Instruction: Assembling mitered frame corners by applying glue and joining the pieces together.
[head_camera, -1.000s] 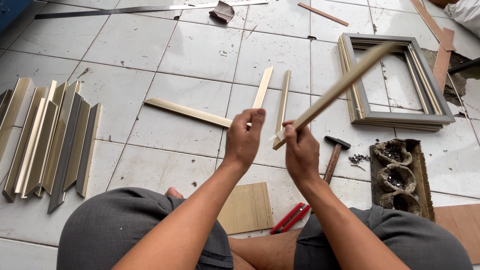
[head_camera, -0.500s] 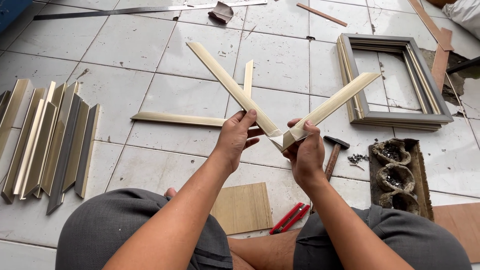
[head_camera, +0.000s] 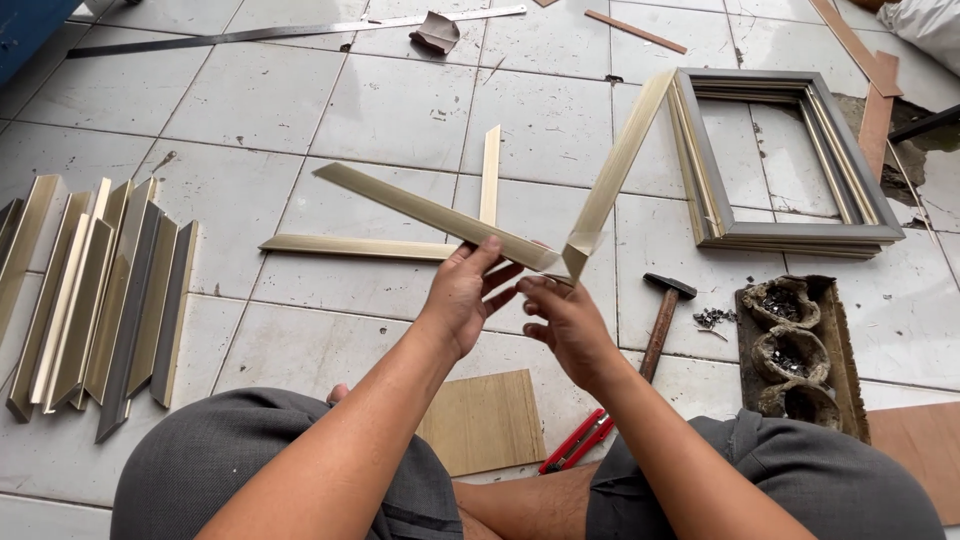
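Here hands (head_camera: 520, 305) join moulding strips (head_camera: 440, 215) above tiles (head_camera: 300, 110).

Tiled floor (head_camera: 250, 130), moulding strips (head_camera: 95, 300), stacked frames (head_camera: 790, 160), hammer (head_camera: 662, 320)

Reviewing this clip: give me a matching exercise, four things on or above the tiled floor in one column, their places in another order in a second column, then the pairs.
Things:
1. hammer
2. finished frames
3. loose mouldings
4. two mitred strips

Places:
A. lined up on the floor beyond the left knee
B. held corner to corner between left hand and right hand
C. on the floor beside the right forearm, head pointing away
D. stacked on the floor at upper right

Pairs: 1-C, 2-D, 3-A, 4-B
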